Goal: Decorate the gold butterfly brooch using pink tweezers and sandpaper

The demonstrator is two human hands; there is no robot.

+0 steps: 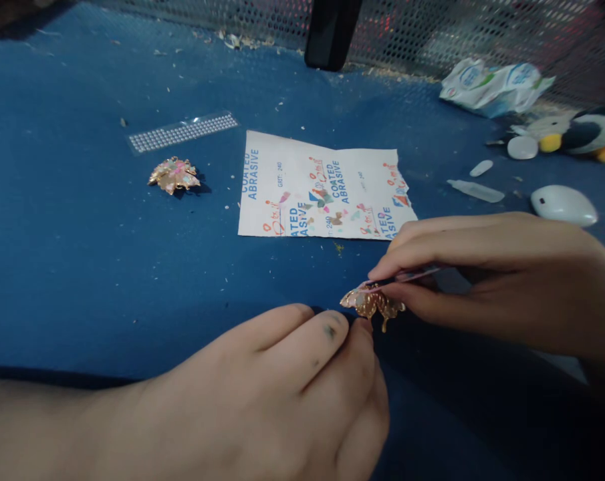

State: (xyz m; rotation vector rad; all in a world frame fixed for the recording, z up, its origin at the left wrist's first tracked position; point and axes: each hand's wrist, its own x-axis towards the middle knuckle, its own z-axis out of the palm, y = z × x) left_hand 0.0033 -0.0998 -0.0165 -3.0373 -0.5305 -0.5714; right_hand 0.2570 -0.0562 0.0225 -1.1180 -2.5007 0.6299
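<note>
Between the fingertips of my left hand [307,381] is a gold butterfly ornament [370,304], its wings partly filled with pale pieces. My right hand [493,274] is closed around slim pinkish tweezers [415,274], whose tips reach the butterfly's upper left wing. Whether a small piece sits in the tips is too small to tell. Just beyond my hands lies a sheet of abrasive paper [292,180], white printed side up, with several tiny coloured flakes [325,198] scattered on it. A second butterfly ornament [174,176], gold with pink and pale pieces, rests on the blue surface to the left.
A strip of small stick-on gems [184,132] lies at the back left. Along the right are a white rounded case [563,204], a small clear tube [476,191], a plush toy [573,133] and a crumpled wipes packet [495,87]. A perforated metal panel [262,23] borders the back.
</note>
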